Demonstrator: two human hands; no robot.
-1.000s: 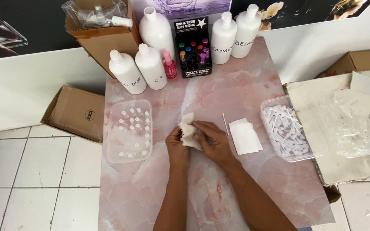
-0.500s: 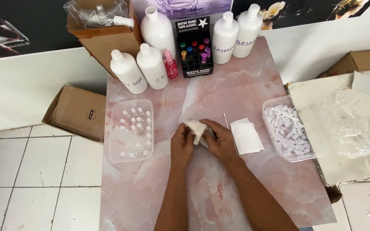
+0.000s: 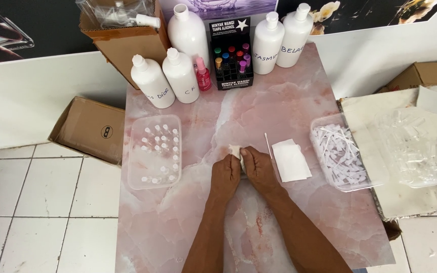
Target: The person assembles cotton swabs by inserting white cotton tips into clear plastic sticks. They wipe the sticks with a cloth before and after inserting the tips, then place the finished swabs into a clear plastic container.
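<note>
Now your left hand (image 3: 225, 174) and right hand (image 3: 257, 169) press tight together, squeezing the white tissue (image 3: 235, 150) smaller than before into a little ball.

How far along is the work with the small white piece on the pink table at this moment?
Done: nothing finished shows. In hand: the left hand and right hand together pinch a crumpled white piece on the pink table. Left: the folded white sheet and thin stick lie untouched beside them.
</note>
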